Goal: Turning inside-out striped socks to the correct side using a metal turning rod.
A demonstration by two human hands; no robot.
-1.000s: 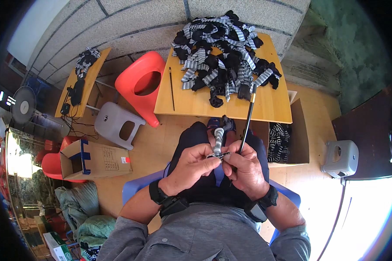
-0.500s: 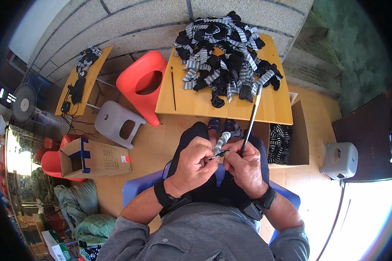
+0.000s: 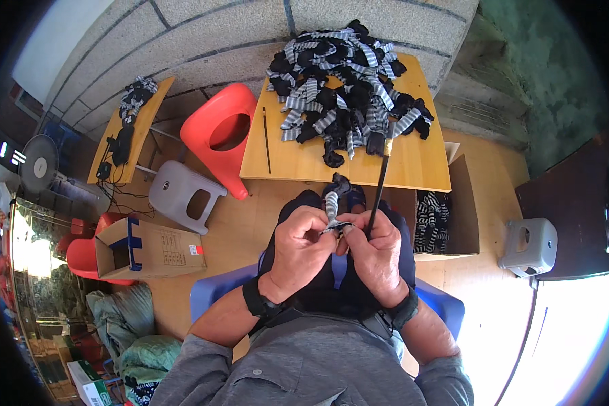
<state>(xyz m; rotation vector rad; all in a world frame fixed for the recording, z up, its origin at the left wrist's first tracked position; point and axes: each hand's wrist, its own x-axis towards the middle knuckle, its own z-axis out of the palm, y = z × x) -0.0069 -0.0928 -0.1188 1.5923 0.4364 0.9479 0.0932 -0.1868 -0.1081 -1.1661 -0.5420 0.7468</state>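
Striped fabric piece (image 3: 332,205), grey-white with a dark edge at the near end, is up between both hands over the person's lap, short of the table (image 3: 284,159). Left hand (image 3: 298,240): thumb and fingers pinching the dark edge. Right hand (image 3: 377,254): thumb and fingertips on the same edge, just beside the left's; also has a long black rod (image 3: 381,177) slanting up out of the grip. Lower end of rod hidden, can't tell where it stops.

Risks, my judgement. Main one: right hand is doing two jobs, so shifting the fingers for the cloth could loosen the rod, or steadying the rod could let the edge slip. Pinch is small and right at the edge; pulling unevenly could stretch the fabric or pop it out of one hand. Striped part hangs past the fingertips with no visible support under it, so a lost grip likely means it lands in the lap or on the floor.

Rod's far end shows against the table, close to the fabric pile (image 3: 352,84); contact can't be told from this angle. If it swings, it could snag the loose pieces and drag some off the front edge. Fingers also cover most of the held edge, so a twist or fold there could go unnoticed.
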